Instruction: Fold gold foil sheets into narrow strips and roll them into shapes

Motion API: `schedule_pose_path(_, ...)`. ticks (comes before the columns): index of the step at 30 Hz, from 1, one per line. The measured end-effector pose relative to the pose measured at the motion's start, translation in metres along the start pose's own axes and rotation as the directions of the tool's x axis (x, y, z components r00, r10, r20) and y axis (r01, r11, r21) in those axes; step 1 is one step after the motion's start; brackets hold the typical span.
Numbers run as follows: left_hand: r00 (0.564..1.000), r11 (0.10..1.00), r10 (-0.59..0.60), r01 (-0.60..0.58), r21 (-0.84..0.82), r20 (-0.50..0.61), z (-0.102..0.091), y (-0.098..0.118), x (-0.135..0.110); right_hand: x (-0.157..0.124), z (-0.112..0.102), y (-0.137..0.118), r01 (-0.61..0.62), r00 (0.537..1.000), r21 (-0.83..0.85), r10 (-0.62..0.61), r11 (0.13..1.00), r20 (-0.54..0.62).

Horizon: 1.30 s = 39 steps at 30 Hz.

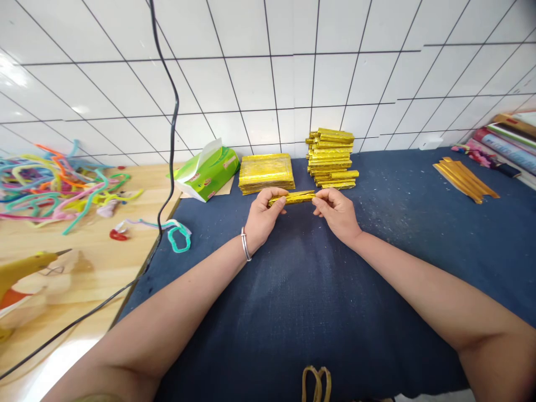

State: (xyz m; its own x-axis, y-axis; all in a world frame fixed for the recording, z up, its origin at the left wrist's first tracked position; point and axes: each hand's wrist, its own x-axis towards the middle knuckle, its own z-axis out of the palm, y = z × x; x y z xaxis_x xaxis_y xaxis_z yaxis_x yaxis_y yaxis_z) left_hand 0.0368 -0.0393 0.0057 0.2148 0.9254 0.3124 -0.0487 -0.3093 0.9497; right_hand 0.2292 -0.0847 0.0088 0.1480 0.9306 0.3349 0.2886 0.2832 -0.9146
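Note:
A narrow folded strip of gold foil paper [299,197] is stretched level between my two hands, just above the dark blue cloth [293,290]. My left hand [266,215] pinches its left end between thumb and fingers; a silver bangle circles that wrist. At the other end, the fingertips of my right hand [335,212] are closed on the strip. Right behind my left hand lies a flat stack of gold foil sheets [267,172]. A taller pile of folded gold strips [330,156] rises behind my right hand.
Left of the stack lies a green tissue pack [213,173]. A black cable [173,134] hangs down across the left side. Coloured pipe cleaners [62,190] and a yellow glue gun [25,271] occupy the wooden table. Flat golden-brown strips [464,178] and books [511,145] lie at right.

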Motion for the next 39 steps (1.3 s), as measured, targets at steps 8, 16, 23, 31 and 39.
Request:
schedule_pose_path(8,1.0,1.0,-0.004,0.004,0.0,0.015,-0.0006,0.0027,-0.0006,0.0001,-0.0003,0.0012,-0.02,1.0,-0.003,0.02,1.0,0.015)
schedule_pose_path(16,1.0,0.995,0.013,-0.012,0.103,-0.008,-0.0005,0.0014,-0.0014,-0.0014,-0.0004,-0.0009,-0.016,1.0,-0.049,0.017,0.999,0.022)
schedule_pose_path(23,1.0,0.991,0.0,0.001,0.135,-0.009,-0.0012,-0.0011,0.0006,-0.0018,-0.0003,-0.0026,-0.003,0.999,-0.09,0.006,0.996,0.035)
schedule_pose_path(31,1.0,0.992,0.01,-0.007,0.122,-0.019,-0.0013,0.0015,0.0,-0.0008,-0.0006,-0.0005,-0.027,0.998,-0.071,0.03,0.997,0.046)
schedule_pose_path(39,0.998,0.99,0.045,-0.041,0.133,-0.032,-0.0016,0.0036,-0.0007,-0.0004,-0.0015,-0.003,-0.048,0.996,-0.056,0.052,0.997,0.072)
